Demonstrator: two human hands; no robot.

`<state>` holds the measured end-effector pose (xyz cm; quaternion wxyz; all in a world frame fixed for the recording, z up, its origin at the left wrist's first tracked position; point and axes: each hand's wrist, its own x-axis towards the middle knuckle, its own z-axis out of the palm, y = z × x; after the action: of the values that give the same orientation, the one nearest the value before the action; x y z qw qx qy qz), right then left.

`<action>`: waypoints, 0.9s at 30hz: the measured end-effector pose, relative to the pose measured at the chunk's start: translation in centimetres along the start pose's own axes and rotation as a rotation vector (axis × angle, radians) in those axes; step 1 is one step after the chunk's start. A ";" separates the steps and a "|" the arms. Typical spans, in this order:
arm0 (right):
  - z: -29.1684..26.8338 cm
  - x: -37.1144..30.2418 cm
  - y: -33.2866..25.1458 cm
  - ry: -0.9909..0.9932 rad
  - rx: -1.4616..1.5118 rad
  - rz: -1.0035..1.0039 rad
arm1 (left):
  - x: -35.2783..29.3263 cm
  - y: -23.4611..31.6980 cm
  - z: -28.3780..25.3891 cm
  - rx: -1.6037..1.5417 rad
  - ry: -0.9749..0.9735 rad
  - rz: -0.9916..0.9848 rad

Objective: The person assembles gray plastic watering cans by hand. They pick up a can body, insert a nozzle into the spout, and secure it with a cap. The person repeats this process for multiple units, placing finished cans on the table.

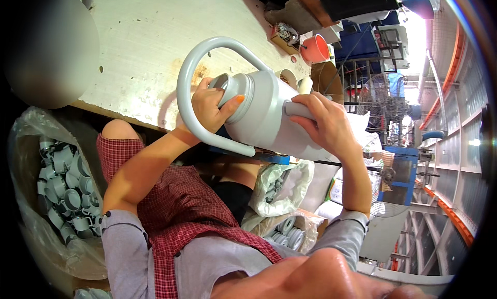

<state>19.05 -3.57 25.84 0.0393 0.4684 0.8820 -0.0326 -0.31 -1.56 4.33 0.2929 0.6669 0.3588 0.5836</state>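
A light grey metal milk can (269,115) lies tilted on its side in front of me, its mouth toward the left. A large hoop handle (186,79) arches around its neck. My left hand (211,106) is closed on the neck, with the fingers at the rim and the thumb along the outside. Against the can's side, my right hand (331,124) grips a short grey rounded piece (299,110) between thumb and fingers. I cannot tell whether that piece is fixed to the can.
A worn white table (140,45) stretches beyond the can. On its far right are a small box of metal parts (286,37) and a red-orange cup (315,49). Plastic-lined containers of grey parts (67,190) and a white bag (282,187) lie lower down. A blurred grey round object (52,48) looms at upper left.
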 end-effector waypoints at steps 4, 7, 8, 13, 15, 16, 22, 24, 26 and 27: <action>-0.1 0.3 0.2 -0.039 0.024 -0.004 | 0.0 0.1 0.0 0.020 0.047 0.056; -0.2 0.4 0.3 -0.069 0.037 0.006 | -0.3 0.3 0.1 0.020 0.065 0.036; -0.2 0.5 0.4 -0.070 0.038 0.008 | -0.3 0.4 0.1 0.018 0.062 0.038; -0.1 0.7 0.5 -0.088 0.042 0.015 | -0.1 0.7 -0.1 -0.002 0.070 0.039; 0.1 0.6 0.6 -0.095 0.036 0.022 | -0.4 0.6 0.0 0.027 0.058 0.030; 0.1 0.6 0.5 -0.099 0.041 0.030 | -0.5 0.5 0.0 0.041 0.051 0.025; 0.1 0.7 0.3 -0.098 0.026 0.012 | -1.1 0.5 0.2 0.044 0.048 -0.010; 0.2 0.7 0.3 -0.088 0.008 -0.006 | -1.2 0.4 0.6 0.063 0.092 0.016; 0.6 0.4 0.7 -0.064 0.025 -0.014 | -1.5 0.7 0.5 0.088 0.068 0.029; 0.7 0.3 0.9 -0.048 0.036 -0.018 | -1.7 0.8 0.3 0.104 0.023 0.028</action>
<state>19.64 -2.85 25.09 0.0518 0.4600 0.8844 -0.0603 -0.02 -3.37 3.97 0.2454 0.6795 0.3828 0.5757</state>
